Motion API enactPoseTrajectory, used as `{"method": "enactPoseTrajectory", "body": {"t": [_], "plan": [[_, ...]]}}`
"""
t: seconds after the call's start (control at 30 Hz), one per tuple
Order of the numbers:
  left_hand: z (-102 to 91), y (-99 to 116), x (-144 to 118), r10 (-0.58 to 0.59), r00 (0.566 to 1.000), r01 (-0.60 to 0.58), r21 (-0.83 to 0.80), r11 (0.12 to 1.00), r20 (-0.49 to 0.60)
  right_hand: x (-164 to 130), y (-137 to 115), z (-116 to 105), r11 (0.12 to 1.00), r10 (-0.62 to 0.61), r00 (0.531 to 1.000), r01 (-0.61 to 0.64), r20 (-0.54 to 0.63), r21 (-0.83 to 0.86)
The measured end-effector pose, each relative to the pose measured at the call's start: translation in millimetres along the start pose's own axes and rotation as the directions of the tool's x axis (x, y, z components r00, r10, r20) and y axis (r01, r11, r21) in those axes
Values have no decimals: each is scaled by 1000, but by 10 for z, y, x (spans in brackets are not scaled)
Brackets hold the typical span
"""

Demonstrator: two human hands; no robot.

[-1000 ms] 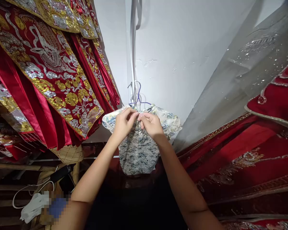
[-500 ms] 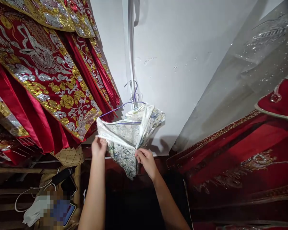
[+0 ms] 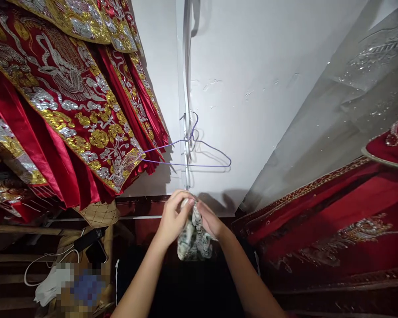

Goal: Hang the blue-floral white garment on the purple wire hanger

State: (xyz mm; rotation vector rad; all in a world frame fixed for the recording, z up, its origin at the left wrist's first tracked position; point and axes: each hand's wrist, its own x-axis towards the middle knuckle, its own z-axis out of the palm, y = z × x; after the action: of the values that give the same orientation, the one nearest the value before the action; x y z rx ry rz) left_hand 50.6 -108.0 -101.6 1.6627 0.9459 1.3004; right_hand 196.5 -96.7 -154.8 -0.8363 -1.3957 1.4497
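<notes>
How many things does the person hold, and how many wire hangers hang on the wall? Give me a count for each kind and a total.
Small blue-and-white patterned cloth garment, bunched in the grip of both the left hand and the right hand: 1
Thin purple wire hanger, bare, on the white wall: 1
Total: 2

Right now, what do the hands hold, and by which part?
Both hands, left hand and right hand, grip the bunched patterned garment at its top; the rest hangs below.

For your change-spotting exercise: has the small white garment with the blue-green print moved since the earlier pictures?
Yes. The small white blue-green printed garment has come down off the thin purple wire hanger, which hangs bare on the wall; it is bunched between left hand and right hand.
</notes>
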Motion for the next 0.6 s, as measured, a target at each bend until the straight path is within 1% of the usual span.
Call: {"method": "enactPoseTrajectory", "body": {"t": [0.07,0.1,0.13,0.17,0.2,0.23,0.27,0.3,0.33,0.37,0.4,0.43,0.5,0.57,0.6], "plan": [[-41,9,-62,75,994,-66,106,992,-79,-6,-159,4,1000,8,992,-10,130,16],[-81,-22,-92,79,992,-66,132,989,-94,2,-250,-19,999,13,982,-8,188,-31],[-127,-69,-124,54,996,-45,140,989,-67,24,-345,-56,993,12,971,15,237,-113],[-172,-126,-162,8,1000,-8,139,990,3,64,-440,-106,977,-5,965,61,261,-206],[-212,-185,-204,-52,994,37,148,988,100,124,-529,-163,949,-45,965,122,258,-292],[-246,-239,-250,-113,973,77,178,981,200,206,-606,-224,916,-107,969,183,221,-357],[-275,-285,-297,-165,948,102,228,968,274,308,-668,-285,887,-186,971,233,152,-398],[-301,-316,-341,-201,930,110,290,951,307,427,-710,-344,871,-267,962,266,56,-414],[-330,-332,-381,-222,926,107,350,930,305,557,-731,-396,867,-327,944,278,-51,-412],[-366,-333,-413,-232,932,103,407,908,280,692,-730,-442,875,-359,921,276,-150,-398],[-412,-320,-438,-238,939,103,457,883,249,824,-707,-480,887,-365,903,264,-224,-380],[-470,-298,-453,-247,944,107,506,856,218,942,-664,-510,897,-351,899,243,-262,-368],[-627,-244,-463,-278,946,122,613,781,166,1107,-538,-557,913,-279,925,172,-259,-371],[-830,-206,-446,-324,937,136,721,679,128,1145,-392,-602,916,-210,950,108,-231,-387],[-942,-197,-427,-363,924,146,765,628,122,1116,-329,-631,914,-190,957,90,-221,-396]]}}
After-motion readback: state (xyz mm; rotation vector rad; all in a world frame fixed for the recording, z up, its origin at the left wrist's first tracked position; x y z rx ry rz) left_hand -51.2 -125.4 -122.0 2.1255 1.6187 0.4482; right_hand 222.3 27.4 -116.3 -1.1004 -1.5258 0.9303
